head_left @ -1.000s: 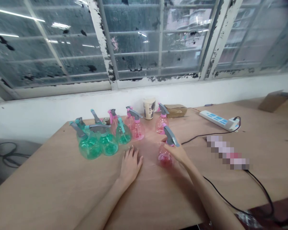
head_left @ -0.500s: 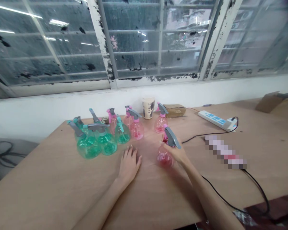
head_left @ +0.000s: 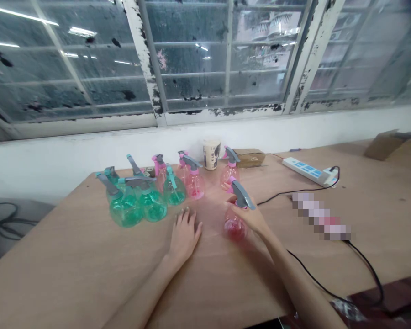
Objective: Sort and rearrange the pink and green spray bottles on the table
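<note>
My right hand (head_left: 248,214) is wrapped round the neck of a pink spray bottle (head_left: 235,228) with a grey and pink trigger head. The bottle stands roughly upright at the table; whether its base touches the wood I cannot tell. Flat on the tabletop, fingers spread, lies my left hand (head_left: 185,233), holding nothing. Just beyond its fingertips stands a green spray bottle (head_left: 176,195), beside a pink spray bottle (head_left: 195,186). Several more green spray bottles (head_left: 126,214) cluster to the left. Another pink spray bottle (head_left: 229,173) stands behind the held one.
A paper cup (head_left: 211,155) and a brown cardboard box (head_left: 251,158) stand by the wall. On the right of the wooden table (head_left: 89,274) lie a white power strip (head_left: 308,172), a black cable (head_left: 366,260) and a pixelated object (head_left: 322,217). An open carton (head_left: 387,144) sits far right.
The held bottle's trigger head has turned and tipped slightly to the left in my right hand, whose fingers shifted a little. My left hand has stayed in place.
</note>
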The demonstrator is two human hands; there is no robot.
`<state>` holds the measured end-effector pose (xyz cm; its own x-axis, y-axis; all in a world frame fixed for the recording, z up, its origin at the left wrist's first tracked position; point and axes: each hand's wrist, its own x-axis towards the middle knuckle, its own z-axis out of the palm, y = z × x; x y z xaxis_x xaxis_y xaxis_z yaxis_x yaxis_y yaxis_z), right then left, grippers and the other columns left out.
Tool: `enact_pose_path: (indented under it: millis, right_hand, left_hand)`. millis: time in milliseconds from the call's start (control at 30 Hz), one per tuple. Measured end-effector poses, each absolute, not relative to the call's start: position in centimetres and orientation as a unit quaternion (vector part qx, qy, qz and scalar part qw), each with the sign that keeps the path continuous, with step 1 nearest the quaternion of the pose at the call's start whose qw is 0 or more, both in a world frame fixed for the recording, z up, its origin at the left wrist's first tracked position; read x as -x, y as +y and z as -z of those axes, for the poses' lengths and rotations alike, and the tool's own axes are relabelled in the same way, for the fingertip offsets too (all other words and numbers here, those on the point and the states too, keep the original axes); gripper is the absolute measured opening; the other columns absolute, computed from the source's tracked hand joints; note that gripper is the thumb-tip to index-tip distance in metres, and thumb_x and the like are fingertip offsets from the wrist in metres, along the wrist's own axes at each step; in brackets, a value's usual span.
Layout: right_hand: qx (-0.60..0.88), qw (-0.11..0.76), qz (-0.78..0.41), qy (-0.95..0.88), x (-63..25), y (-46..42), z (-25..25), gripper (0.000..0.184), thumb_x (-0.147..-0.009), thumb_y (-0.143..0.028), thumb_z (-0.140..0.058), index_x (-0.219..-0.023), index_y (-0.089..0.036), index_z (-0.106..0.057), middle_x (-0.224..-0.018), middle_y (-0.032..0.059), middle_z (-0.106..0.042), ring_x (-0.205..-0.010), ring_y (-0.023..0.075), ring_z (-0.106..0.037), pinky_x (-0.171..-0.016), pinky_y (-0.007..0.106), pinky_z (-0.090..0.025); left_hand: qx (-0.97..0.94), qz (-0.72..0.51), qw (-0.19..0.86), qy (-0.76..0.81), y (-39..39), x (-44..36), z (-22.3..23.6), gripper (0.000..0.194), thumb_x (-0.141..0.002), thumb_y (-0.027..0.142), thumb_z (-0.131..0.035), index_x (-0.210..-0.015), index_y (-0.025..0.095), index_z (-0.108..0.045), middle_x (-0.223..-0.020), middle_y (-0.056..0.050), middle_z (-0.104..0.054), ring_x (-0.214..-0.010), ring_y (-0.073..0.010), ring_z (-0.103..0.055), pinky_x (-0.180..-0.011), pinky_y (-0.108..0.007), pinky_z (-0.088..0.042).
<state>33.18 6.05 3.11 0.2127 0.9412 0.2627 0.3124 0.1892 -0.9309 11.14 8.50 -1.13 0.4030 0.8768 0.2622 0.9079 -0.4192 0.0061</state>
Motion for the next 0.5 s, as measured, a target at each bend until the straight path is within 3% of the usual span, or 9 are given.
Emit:
enact_pose_path:
  millis: [500]
  right_hand:
    - [0.518, 0.561, -0.294, -0.575, -33.06, 6.20, -3.13, 0.017, -0.074, -0.037, -0.063, -0.083, -0.023, -0.064, -0.088, 0.0048, -0.071, -0.082, 0.0213, -0.066, -0.080, 0.037, -0.051]
  left_hand:
    - [0.834, 0.116, 0.066, -0.535, 8.68, -11.13, 1.36, 0.043, -0.093, 0.034, -0.042, -0.125, 0.009, -0.056, -0.137, -0.017, -0.052, -0.129, -0.0318, -0.044, -0.106, -0.048, -0.038]
